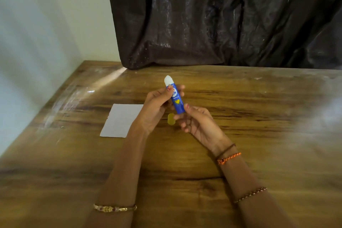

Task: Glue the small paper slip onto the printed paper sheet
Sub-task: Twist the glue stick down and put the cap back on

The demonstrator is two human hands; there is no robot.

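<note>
Paper sheet [121, 121] lies flat on surface [240, 135], left-centre of frame, just beside your left hand [157, 109]. Both hands grip uncapped glue stick [176, 100], w/ right hand [196, 122] at its base, tip pointing up-frame. Slip not visible.

Place: probably a plain room at home
Signs: wooden desk [240, 135] in a bare wall [46, 24] corner; dark plastic sheet [222, 15] along the desk's far edge
</note>
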